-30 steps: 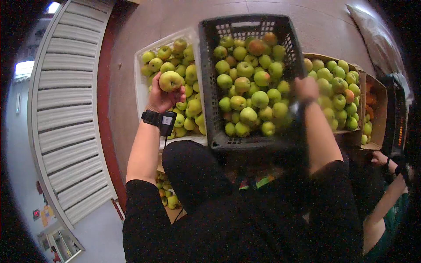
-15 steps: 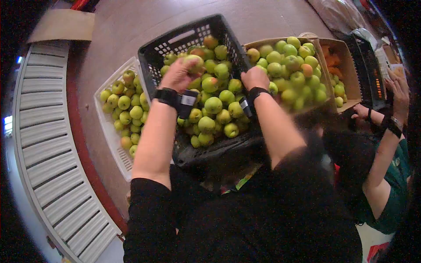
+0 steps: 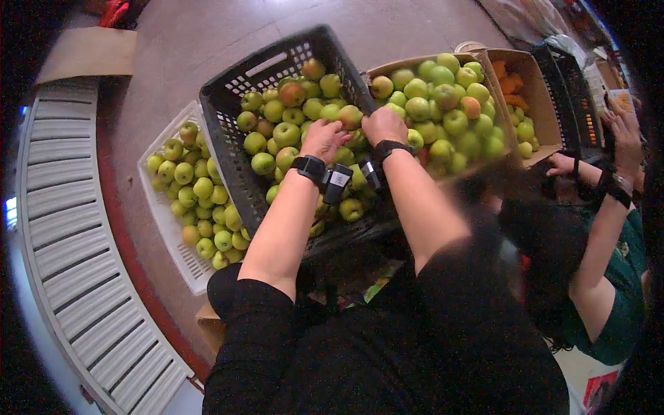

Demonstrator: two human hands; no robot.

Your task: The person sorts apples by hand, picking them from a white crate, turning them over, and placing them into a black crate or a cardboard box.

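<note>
A black plastic crate (image 3: 257, 61) filled with green, partly red-blushed apples (image 3: 286, 134) stands in front of me. My left hand (image 3: 325, 140) is low over the apples, palm down, fingers apart and slightly bent. Its fingertips are right at a reddish-green apple (image 3: 351, 116) near the crate's right side. Wrapped over the crate's right rim, my right hand (image 3: 385, 127) is closed, its fingers mostly hidden. Each wrist wears a black band with a small device, the left one (image 3: 337, 181) covering some apples.
A white crate (image 3: 166, 238) of apples stands left, and a cardboard box (image 3: 508, 131) of apples right. Beyond it, another box (image 3: 550, 131) holds orange items and apples. A slatted metal conveyor (image 3: 76, 228) runs along the left. A co-worker's arm (image 3: 602, 245) reaches in at right.
My left hand has moved right and down across the crate, and the apple it held has left its grasp. My right hand stays at the rim; the whole view has shifted slightly.
</note>
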